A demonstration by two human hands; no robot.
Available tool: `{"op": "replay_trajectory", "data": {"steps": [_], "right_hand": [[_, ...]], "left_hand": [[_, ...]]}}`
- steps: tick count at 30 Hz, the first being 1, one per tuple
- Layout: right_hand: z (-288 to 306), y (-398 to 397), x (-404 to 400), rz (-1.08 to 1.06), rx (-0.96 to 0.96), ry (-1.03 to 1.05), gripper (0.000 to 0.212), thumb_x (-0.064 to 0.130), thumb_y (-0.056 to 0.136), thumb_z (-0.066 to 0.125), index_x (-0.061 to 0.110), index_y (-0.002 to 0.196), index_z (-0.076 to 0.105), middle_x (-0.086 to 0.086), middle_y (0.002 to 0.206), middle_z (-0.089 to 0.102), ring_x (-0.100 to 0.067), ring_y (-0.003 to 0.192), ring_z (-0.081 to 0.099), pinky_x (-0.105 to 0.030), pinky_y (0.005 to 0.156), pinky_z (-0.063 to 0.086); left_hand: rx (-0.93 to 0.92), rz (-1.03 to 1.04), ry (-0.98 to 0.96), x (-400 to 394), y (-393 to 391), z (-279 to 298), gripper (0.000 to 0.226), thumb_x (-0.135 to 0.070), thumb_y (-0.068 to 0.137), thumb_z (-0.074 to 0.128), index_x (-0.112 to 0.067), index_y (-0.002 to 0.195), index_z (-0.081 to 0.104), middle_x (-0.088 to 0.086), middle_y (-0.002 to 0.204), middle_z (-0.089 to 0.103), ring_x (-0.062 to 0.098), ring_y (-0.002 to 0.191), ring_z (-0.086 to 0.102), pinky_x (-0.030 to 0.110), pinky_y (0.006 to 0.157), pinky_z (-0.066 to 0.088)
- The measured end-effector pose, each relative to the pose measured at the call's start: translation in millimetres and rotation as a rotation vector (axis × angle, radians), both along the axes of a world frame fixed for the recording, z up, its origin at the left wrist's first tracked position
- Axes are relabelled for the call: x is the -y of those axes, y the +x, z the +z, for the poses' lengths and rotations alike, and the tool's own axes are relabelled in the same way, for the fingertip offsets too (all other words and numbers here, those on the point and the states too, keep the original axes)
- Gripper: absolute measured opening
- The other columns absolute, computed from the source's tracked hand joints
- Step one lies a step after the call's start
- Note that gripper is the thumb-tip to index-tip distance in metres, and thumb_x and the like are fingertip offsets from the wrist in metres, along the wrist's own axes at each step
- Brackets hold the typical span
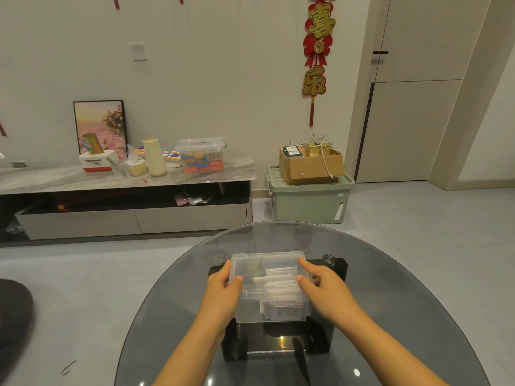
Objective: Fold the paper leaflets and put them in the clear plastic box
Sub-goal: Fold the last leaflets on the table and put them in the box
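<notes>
The left hand [224, 282] sits at the lower middle of the frame, gripping the left wall of the clear plastic box [245, 305]: its thumb lies over the rim on top and the fingers curl round the outside. Just to the right of it, the right hand [320, 285] meets the box's right side, thumb resting on the top near the rim and forefinger stretched along the far right edge; whether the other fingers wrap the wall cannot be told. The box stands on the round glass table [404, 288], above the table's dark base [338, 270]. Inside it, toward the right half, the folded leaflets [280, 284] lie stacked in a loose pile. A clear sheet seems to cover the top, likely a lid, though this is hard to tell through the plastic.

The step in hand looks like closing or steadying the box once the paper is in. To do it well, both hands should press evenly on opposite sides so the lid seats flat and does not tilt. Check that no leaflet corner sticks up above the rim, since it would be pinched. Thin plastic flexes, so press near the corners, not the middle, and keep the box from sliding on the smooth glass.
</notes>
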State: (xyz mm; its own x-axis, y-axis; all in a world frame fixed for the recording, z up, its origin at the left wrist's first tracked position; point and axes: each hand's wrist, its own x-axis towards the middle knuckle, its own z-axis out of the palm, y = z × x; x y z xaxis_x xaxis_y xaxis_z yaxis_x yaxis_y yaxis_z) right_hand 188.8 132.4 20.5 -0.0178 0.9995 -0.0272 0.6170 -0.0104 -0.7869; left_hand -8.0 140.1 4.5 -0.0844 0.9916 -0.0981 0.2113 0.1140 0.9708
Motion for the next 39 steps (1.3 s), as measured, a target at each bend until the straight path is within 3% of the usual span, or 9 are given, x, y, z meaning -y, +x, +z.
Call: {"op": "replay_trajectory", "data": {"steps": [6, 11, 16, 18, 20, 23, 25, 29, 39], "right_hand": [[2, -1, 1, -0.067, -0.129, -0.036, 0.055, 0.027, 0.096, 0.048, 0.031, 0.146, 0.025, -0.003, 0.130, 0.049, -0.016, 0.101, 0.055, -0.033, 0.095, 0.047], [6, 0, 1, -0.091, -0.241, -0.047, 0.046, 0.019, 0.097, 0.048, 0.026, 0.142, 0.038, 0.012, 0.104, 0.053, -0.007, 0.091, 0.052, -0.025, 0.082, 0.045], [4, -1, 0, -0.109, -0.257, -0.078, 0.043, 0.021, 0.094, 0.053, 0.025, 0.135, 0.041, 0.007, 0.096, 0.057, -0.006, 0.086, 0.056, -0.020, 0.070, 0.047], [4, 0, -1, -0.111, -0.271, -0.092, 0.041, 0.020, 0.093, 0.055, 0.024, 0.132, 0.042, 0.007, 0.095, 0.057, -0.005, 0.085, 0.057, -0.018, 0.066, 0.046], [4, 0, -1, -0.110, -0.270, -0.095, 0.040, 0.021, 0.092, 0.056, 0.023, 0.130, 0.043, 0.007, 0.095, 0.058, -0.006, 0.086, 0.057, -0.018, 0.065, 0.046], [5, 2, -1, -0.106, -0.283, -0.108, 0.038, 0.021, 0.091, 0.057, 0.024, 0.127, 0.044, 0.006, 0.096, 0.059, -0.006, 0.086, 0.058, -0.017, 0.063, 0.045], [5, 3, -1, -0.107, -0.306, -0.120, 0.038, 0.021, 0.091, 0.059, 0.024, 0.126, 0.044, 0.005, 0.097, 0.061, -0.006, 0.086, 0.059, -0.017, 0.062, 0.045], [3, 3, -1, -0.129, -0.345, -0.124, 0.041, 0.021, 0.090, 0.060, 0.025, 0.129, 0.045, 0.003, 0.099, 0.062, -0.008, 0.088, 0.060, -0.019, 0.062, 0.046], [5, 0, 0, -0.128, -0.292, -0.058, 0.047, 0.019, 0.091, 0.059, 0.024, 0.136, 0.046, 0.005, 0.091, 0.060, -0.007, 0.082, 0.057, -0.016, 0.059, 0.045]], "left_hand": [[0.182, 0.021, -0.035, 8, 0, 3, 0.034, -0.013, 0.098, 0.043, -0.025, 0.126, 0.058, 0.001, 0.117, 0.064, 0.015, 0.098, 0.063, 0.017, 0.060, 0.052], [0.259, -0.003, -0.075, 13, -5, 10, 0.033, -0.011, 0.097, 0.046, -0.020, 0.124, 0.062, 0.001, 0.111, 0.069, 0.017, 0.097, 0.063, 0.014, 0.054, 0.051], [0.209, -0.040, -0.073, 14, -15, 10, 0.028, -0.019, 0.094, 0.053, -0.024, 0.118, 0.066, -0.008, 0.111, 0.070, 0.013, 0.110, 0.060, 0.034, 0.100, 0.045], [0.183, -0.025, -0.075, 13, -17, 7, 0.031, -0.023, 0.094, 0.053, -0.024, 0.124, 0.062, -0.006, 0.120, 0.066, 0.012, 0.113, 0.059, 0.037, 0.105, 0.042], [0.165, -0.013, -0.065, 13, -17, 5, 0.033, -0.022, 0.095, 0.052, -0.023, 0.128, 0.059, -0.005, 0.123, 0.064, 0.012, 0.114, 0.058, 0.032, 0.102, 0.044], [0.153, 0.004, -0.053, 14, -15, 5, 0.032, -0.018, 0.096, 0.050, -0.023, 0.126, 0.059, -0.006, 0.119, 0.066, 0.008, 0.105, 0.061, 0.013, 0.075, 0.049], [0.187, 0.010, -0.089, 13, -14, 7, 0.029, -0.016, 0.097, 0.049, -0.026, 0.120, 0.062, -0.005, 0.112, 0.068, 0.006, 0.095, 0.063, 0.011, 0.061, 0.049], [0.364, -0.007, -0.201, 10, -20, 5, 0.035, -0.016, 0.095, 0.053, -0.015, 0.130, 0.055, 0.006, 0.115, 0.067, 0.020, 0.103, 0.065, 0.023, 0.068, 0.057], [0.207, 0.171, 0.016, 11, -15, 8, 0.040, -0.006, 0.086, 0.066, -0.016, 0.123, 0.058, -0.003, 0.102, 0.063, 0.017, 0.098, 0.061, 0.026, 0.082, 0.050]]}}
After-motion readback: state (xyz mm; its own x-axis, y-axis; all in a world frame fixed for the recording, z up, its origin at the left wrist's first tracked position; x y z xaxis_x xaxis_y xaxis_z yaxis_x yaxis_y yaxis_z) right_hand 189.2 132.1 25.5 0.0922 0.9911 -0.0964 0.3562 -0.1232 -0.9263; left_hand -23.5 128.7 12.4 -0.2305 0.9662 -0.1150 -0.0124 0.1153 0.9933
